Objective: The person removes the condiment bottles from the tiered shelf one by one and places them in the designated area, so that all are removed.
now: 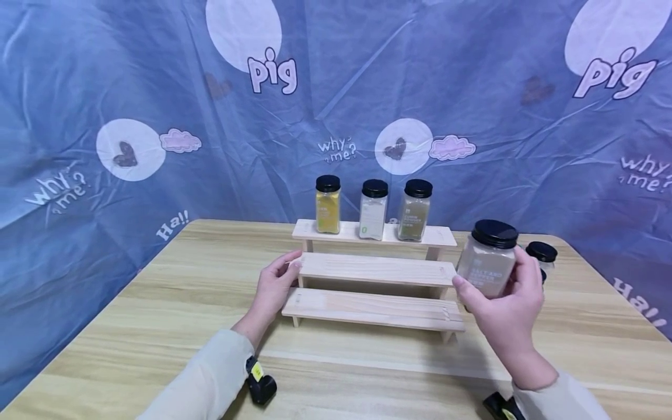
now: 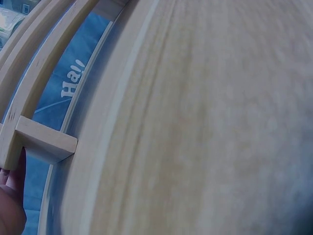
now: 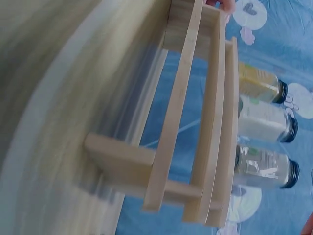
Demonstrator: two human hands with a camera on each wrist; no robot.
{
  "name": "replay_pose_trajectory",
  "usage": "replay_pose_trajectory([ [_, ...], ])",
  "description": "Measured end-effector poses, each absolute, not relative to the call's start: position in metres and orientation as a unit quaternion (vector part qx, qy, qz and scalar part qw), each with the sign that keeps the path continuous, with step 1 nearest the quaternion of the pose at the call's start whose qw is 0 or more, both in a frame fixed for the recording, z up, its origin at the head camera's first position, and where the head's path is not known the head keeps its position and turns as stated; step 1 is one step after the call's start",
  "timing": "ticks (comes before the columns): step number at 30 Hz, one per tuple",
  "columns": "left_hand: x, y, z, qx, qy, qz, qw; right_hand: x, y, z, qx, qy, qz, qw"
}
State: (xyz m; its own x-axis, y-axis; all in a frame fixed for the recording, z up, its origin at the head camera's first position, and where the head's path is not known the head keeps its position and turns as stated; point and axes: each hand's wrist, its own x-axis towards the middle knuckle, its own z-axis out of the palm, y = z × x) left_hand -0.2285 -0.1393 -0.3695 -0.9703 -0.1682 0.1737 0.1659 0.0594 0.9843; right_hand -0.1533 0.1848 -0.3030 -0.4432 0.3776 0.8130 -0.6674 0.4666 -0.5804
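Head view, going left to right: we find the left grip (image 1: 274, 280) at the left end of the wooden rack (image 1: 375, 269), thumb and fingers closed about the end of its middle tier. We take it to be steadying the rack, which stands toward the far edge of the counter (image 1: 157, 303). On the top tier we see three black-lidded jars upright in a row, apart from one another: a yellow jar (image 1: 328, 210), a white jar (image 1: 373, 216) and a brown jar (image 1: 413, 216). That row we judge done. The middle and bottom tiers carry no jar, so to us the filling looks only partly through. By the rack's right end, we see the right grip (image 1: 509, 312) wrapped round a salt-and-pepper jar (image 1: 487, 265), held up off the counter, roughly upright and not yet on any tier. Furthest right, toward the counter's far right corner, we make out a spare jar (image 1: 542, 252), partly hidden behind the right grip; a sliver of black below it may be another, but we cannot tell. What is left, we reckon, is to place the held jar, then whatever stands near that corner
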Motion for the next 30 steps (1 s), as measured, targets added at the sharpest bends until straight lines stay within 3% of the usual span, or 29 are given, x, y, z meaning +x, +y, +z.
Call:
replay_pose_trajectory([
  [7,-0.228,-0.139,-0.37,0.007,-0.716,-0.688,0.119,-0.145,0.202,-0.305,0.111,-0.657,0.54,0.514],
  [30,-0.23,-0.139,-0.37,0.012,-0.727,-0.677,0.113,-0.124,0.258,-0.309,-0.043,-0.745,0.459,0.483],
])
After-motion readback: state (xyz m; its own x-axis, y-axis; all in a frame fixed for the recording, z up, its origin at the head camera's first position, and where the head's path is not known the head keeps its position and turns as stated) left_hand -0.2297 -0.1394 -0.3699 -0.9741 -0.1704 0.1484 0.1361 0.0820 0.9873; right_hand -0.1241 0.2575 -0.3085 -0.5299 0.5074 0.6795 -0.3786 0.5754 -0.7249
